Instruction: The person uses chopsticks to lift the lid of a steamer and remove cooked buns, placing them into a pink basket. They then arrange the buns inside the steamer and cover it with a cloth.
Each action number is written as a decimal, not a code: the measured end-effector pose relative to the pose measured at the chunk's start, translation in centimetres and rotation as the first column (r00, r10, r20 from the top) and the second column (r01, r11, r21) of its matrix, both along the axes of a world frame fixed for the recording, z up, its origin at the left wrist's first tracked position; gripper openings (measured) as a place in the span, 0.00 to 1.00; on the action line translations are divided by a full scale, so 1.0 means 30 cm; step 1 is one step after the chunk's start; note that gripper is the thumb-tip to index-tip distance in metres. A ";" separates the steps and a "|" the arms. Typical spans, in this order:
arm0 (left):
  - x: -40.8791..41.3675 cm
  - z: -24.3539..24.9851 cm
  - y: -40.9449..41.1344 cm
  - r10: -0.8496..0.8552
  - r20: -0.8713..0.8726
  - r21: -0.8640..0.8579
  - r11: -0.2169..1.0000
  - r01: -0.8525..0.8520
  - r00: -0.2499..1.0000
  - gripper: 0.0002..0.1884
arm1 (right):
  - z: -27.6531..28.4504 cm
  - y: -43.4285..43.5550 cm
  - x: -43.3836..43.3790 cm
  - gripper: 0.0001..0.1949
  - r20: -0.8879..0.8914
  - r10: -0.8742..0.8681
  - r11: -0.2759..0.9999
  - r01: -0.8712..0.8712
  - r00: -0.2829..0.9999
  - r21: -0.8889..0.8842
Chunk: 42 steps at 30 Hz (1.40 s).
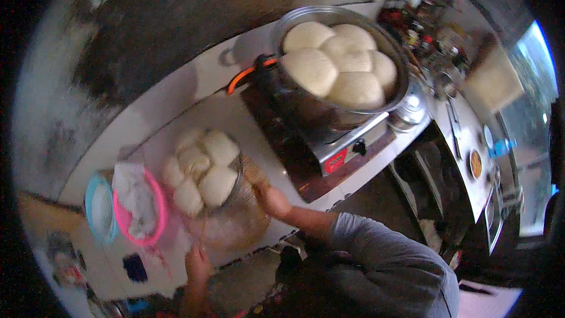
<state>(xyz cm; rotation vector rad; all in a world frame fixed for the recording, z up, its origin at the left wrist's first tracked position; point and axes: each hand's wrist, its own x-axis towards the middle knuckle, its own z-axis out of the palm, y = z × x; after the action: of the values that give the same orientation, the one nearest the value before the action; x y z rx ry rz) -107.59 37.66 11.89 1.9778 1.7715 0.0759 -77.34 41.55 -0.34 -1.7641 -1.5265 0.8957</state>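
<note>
My left hand (pixel 198 265) is at the near edge of the counter, its fingers blurred beside a thin brown strip or stick (pixel 205 225). Curled at the right edge of a round, flour-dusted board or tray (pixel 242 229), my right hand (pixel 274 202) touches a ribbed, woven-looking mat (pixel 256 170). Blur hides what either hand grips. Just beyond my hands, several pale, puffy dough buns (pixel 218 185) sit pressed together in a round cluster. Larger white buns (pixel 309 70) fill a metal steamer pot (pixel 335 117) on a stove.
A gas stove (pixel 353 141) with a black knob stands right of the board, an orange hose (pixel 240 78) behind it. On the left are a pink basket (pixel 163 203) holding white cloth or plastic, a light-blue basin (pixel 95 207) and a dark phone-like object (pixel 134 267). A metal lidded pot (pixel 410 110) adjoins the stove.
</note>
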 end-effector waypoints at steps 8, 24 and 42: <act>0.098 0.071 0.321 0.870 0.160 -0.856 0.358 -0.373 0.467 0.10 | 0.059 0.302 0.242 0.11 0.653 0.432 0.712 -0.680 0.622 0.176; 0.455 0.196 0.070 0.659 0.695 -0.710 0.692 -0.129 -0.289 0.08 | 0.745 0.087 0.017 0.13 -0.771 -0.205 0.905 -0.183 0.603 -0.384; 0.360 0.032 0.124 0.017 0.313 0.355 0.925 -0.133 0.950 0.16 | 0.174 0.014 0.064 0.09 -0.252 -0.185 0.981 0.161 0.950 -0.112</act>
<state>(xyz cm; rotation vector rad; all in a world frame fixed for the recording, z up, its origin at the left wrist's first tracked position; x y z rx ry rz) -96.77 41.38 12.86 2.0093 1.7191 0.7570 -75.42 41.98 4.88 -1.7327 -1.1603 1.0744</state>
